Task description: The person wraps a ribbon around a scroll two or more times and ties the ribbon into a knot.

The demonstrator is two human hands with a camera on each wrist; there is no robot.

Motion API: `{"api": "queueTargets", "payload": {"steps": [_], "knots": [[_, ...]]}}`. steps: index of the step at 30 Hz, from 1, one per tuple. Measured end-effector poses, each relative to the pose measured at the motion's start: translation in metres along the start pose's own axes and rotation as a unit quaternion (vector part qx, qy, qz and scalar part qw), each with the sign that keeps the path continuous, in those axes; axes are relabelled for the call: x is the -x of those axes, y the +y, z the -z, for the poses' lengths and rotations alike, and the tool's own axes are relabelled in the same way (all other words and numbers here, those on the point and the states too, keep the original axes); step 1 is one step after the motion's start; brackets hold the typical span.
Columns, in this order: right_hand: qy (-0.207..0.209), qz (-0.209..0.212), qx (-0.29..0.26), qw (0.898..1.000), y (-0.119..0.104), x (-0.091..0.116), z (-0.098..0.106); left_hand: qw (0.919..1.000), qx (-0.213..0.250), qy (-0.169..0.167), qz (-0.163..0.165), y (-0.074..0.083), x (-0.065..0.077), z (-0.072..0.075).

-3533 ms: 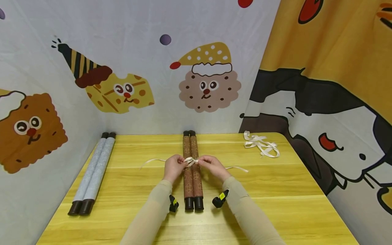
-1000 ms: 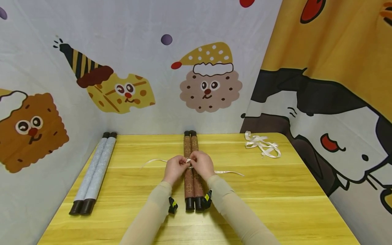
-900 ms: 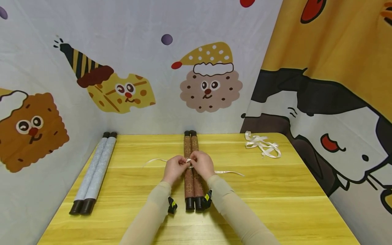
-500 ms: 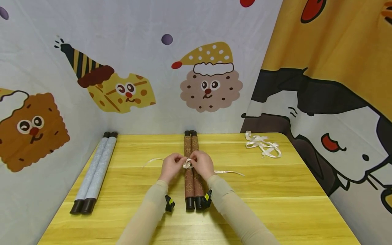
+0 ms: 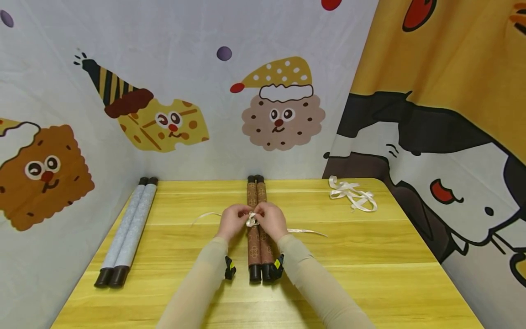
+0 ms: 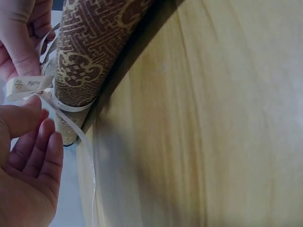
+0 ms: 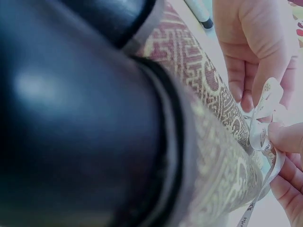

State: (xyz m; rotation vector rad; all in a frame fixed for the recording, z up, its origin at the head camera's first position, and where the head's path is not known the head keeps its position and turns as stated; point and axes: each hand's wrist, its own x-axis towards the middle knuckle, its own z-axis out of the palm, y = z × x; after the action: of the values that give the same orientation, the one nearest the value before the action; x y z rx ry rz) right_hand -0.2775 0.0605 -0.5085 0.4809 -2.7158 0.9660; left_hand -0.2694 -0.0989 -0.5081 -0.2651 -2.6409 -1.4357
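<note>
Since the first frame, the right hand point(image 5: 272, 220) has come in over the brown rolls point(image 5: 255, 247) to meet the left hand point(image 5: 233, 222), and the right tail point(image 5: 307, 231) has drawn inward with it. Over the last half second the left hand has edged in too, closing the gap between the fingertips.

Both hands are curled at the ribbon point(image 5: 251, 220). The right pinches it; the left seems to pinch it as well, though overlapping fingers hide exactly where. The ribbon sits between the two hands, on top of the brown rolls, which lie side by side on the bench point(image 5: 370, 274) beneath them. Its loop point(image 6: 26, 86) stands up at the fingertips, and the left tail point(image 5: 207, 214) trails out beyond the left hand.

The step looks like shaping a bow. To do it well, pinch the loop close to its base so it cannot slip through, and keep the crossing low against the brown rolls so the wrap stays snug. Then draw the loops outward evenly; tugging a tail could undo everything. The spare ribbon point(image 5: 346, 187), beyond the right hand, needs no attention.
</note>
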Motion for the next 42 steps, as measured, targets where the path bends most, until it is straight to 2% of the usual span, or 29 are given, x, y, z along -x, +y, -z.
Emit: {"api": "queueTargets", "payload": {"steps": [4, 11, 27, 33, 38, 42], "knots": [[-0.004, 0.0, -0.001, 1.0, -0.001, 0.0, 0.0, 0.9998, 0.002, 0.002, -0.022, -0.001, 0.001, -0.002], [-0.016, -0.012, -0.01, 1.0, -0.003, 0.001, 0.002, 0.9993, 0.017, 0.012, -0.032, -0.003, 0.002, -0.003], [0.006, 0.033, 0.031, 0.999, 0.006, 0.002, 0.006, 0.9996, 0.009, 0.022, 0.012, -0.005, 0.002, -0.007], [0.0, 0.037, 0.034, 0.999, 0.009, 0.004, 0.008, 0.9994, 0.004, 0.033, 0.011, -0.006, 0.002, -0.008], [-0.001, 0.064, 0.012, 0.998, 0.008, 0.007, 0.013, 0.9992, 0.001, 0.039, 0.006, -0.007, 0.001, -0.009], [-0.033, 0.109, -0.013, 0.993, 0.005, 0.008, 0.017, 0.9994, -0.001, 0.033, 0.013, -0.007, 0.0, -0.009]]}}
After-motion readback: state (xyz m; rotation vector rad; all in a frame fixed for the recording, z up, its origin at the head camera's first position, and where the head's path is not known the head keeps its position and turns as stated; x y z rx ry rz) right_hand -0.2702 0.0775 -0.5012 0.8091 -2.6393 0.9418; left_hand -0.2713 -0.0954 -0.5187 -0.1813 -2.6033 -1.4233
